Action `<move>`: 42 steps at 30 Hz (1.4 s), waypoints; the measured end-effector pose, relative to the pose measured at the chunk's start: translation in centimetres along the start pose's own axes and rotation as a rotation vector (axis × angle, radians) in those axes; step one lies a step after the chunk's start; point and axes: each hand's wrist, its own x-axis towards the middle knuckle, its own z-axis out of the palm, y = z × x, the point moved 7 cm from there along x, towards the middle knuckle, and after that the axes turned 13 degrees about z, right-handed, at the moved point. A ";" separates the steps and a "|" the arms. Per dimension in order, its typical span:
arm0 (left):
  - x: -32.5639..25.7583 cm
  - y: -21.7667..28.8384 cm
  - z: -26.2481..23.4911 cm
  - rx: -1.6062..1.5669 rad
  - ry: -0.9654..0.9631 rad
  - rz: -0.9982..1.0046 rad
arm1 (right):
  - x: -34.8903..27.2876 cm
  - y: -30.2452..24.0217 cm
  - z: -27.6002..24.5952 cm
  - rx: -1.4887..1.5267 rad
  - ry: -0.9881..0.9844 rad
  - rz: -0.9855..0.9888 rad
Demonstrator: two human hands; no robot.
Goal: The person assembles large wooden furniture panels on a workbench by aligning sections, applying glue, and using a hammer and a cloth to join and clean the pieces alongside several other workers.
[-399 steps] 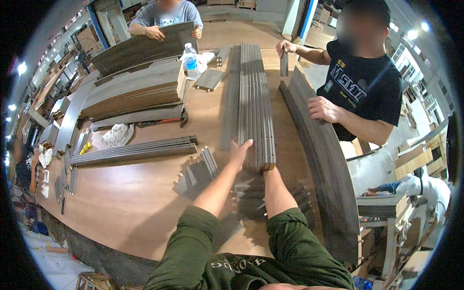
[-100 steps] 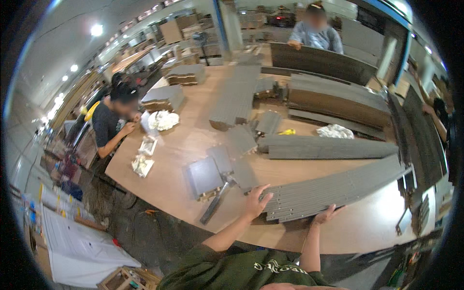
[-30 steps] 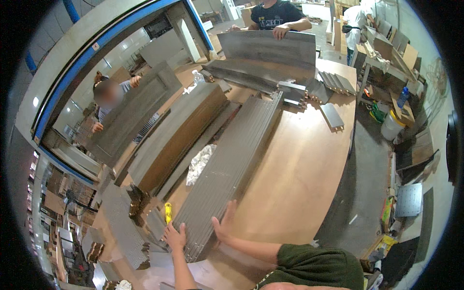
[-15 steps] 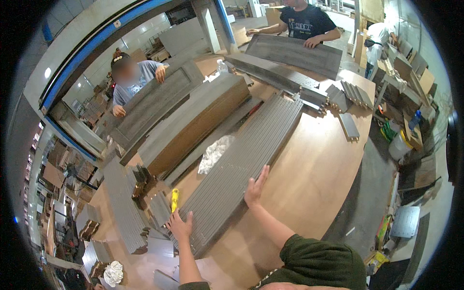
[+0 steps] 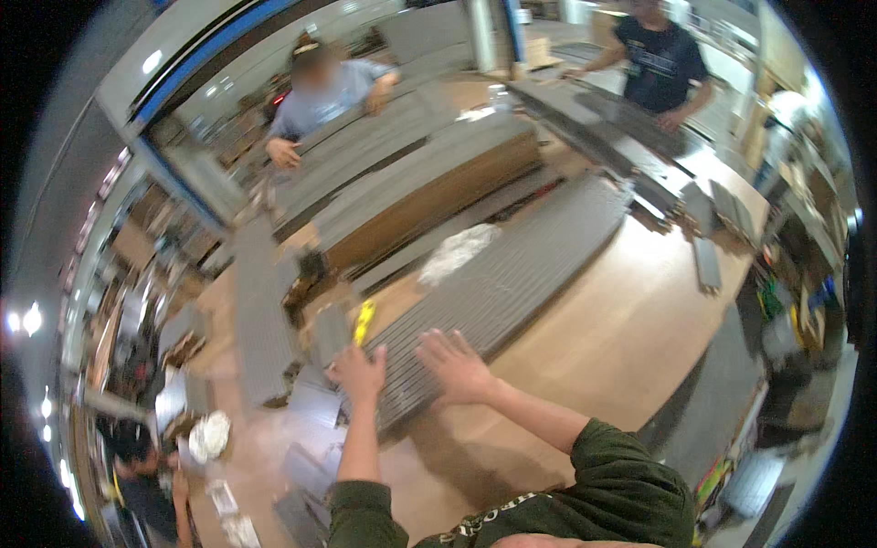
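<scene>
A long row of narrow grey strips, packed side by side, runs diagonally across the wooden table. Flat on the strips near their close end lies my right hand, its fingers spread. My left hand is at the left edge of the same row, fingers apart and holding nothing I can see. Just beyond it is a yellow-handled tool, blurred, kind unclear. Crumpled white plastic rests against the row's far side.
Thick grey panels are stacked beyond the strips. Two people stand across the table, hands on grey panels. More strips lie left; short grey pieces lie right. Another person is at the lower left, by a white crumpled bundle.
My right hand has moved from the strips' right edge onto their top, closer to my left hand. The view has shifted. Both panels held by the people across are lowered flatter.
</scene>
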 end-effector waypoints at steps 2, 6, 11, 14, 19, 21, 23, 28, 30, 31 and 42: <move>0.2 0.9 0.0 -0.026 -0.058 -0.014 | 0.1 1.4 3.3 -0.166 0.029 -0.015; -2.3 1.6 -0.9 -0.034 0.023 0.084 | -1.9 0.3 1.8 -0.100 -0.102 -0.033; -4.6 5.1 -0.8 -0.097 -0.231 0.175 | -5.2 0.6 0.3 -0.100 -0.199 -0.007; -2.5 2.2 1.7 -0.248 -0.459 0.120 | -5.6 0.4 0.6 -0.100 -0.195 -0.016; 1.2 -2.8 -1.0 0.032 -0.066 0.029 | -5.3 0.6 0.7 -0.110 -0.157 -0.005; 1.6 -6.1 0.2 0.103 -0.024 -0.012 | -5.3 0.3 1.0 -0.096 -0.148 -0.010; 2.1 -8.1 1.5 0.091 -0.140 -0.050 | -5.3 0.4 1.0 -0.105 -0.148 -0.003; 2.2 -8.5 2.6 0.058 -0.161 -0.083 | -5.5 0.7 0.7 -0.033 -0.137 -0.014; 2.6 -8.5 2.4 0.085 -0.165 -0.089 | -5.2 0.9 0.7 -0.038 -0.119 -0.025; 2.4 -8.3 2.5 0.088 -0.177 -0.099 | -5.3 1.0 0.9 -0.065 -0.125 -0.028; -2.4 -11.9 0.9 0.055 -0.035 -0.078 | -5.3 0.8 0.6 -0.041 -0.113 -0.013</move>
